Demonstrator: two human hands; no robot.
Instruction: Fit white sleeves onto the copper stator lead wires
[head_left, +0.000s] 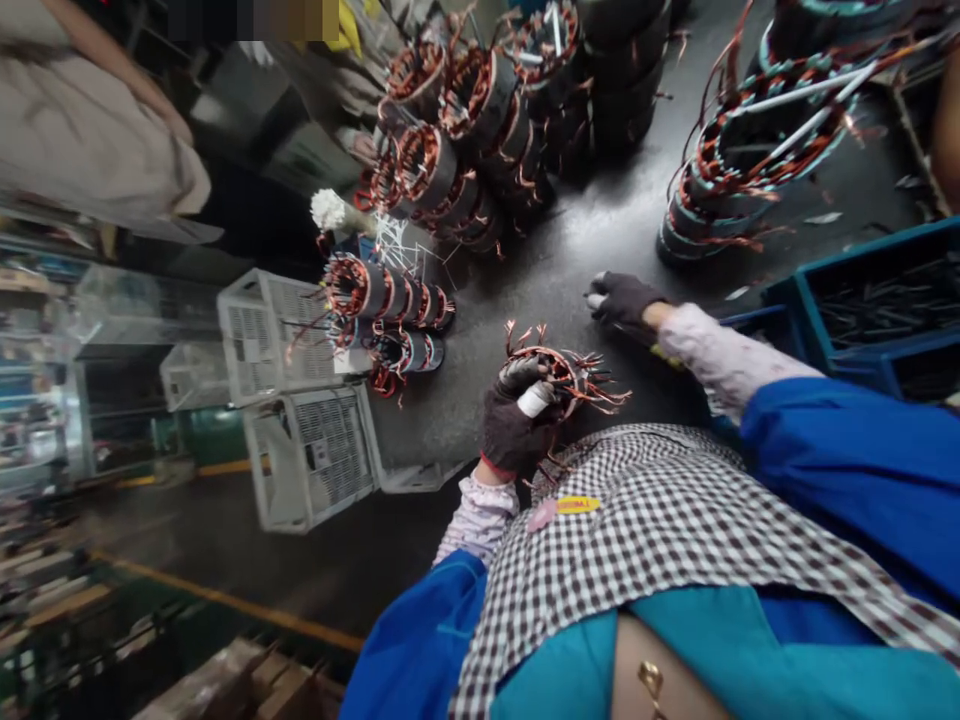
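My left hand (517, 425), in a dark glove with white tape round a finger, is closed on a motor stator (574, 372). Copper wire ends stick out from the stator in several directions, close to my checked apron. Part of its ring is hidden behind my fingers. To the right, my right hand (626, 303), also gloved, reaches over the dark tabletop (555, 265) with fingers stretched out and apart. Nothing shows in it. A stack of larger stators (720, 205) with white sleeves across the top stands beyond the right hand.
More stators (424, 165) stand stacked at the far side, and shorter stacks (386, 295) at the left. Blue bins (806, 300) with dark pieces sit at the right. White plastic crates (311, 455) are left of the table. A co-worker's sleeve (90, 150) shows at upper left.
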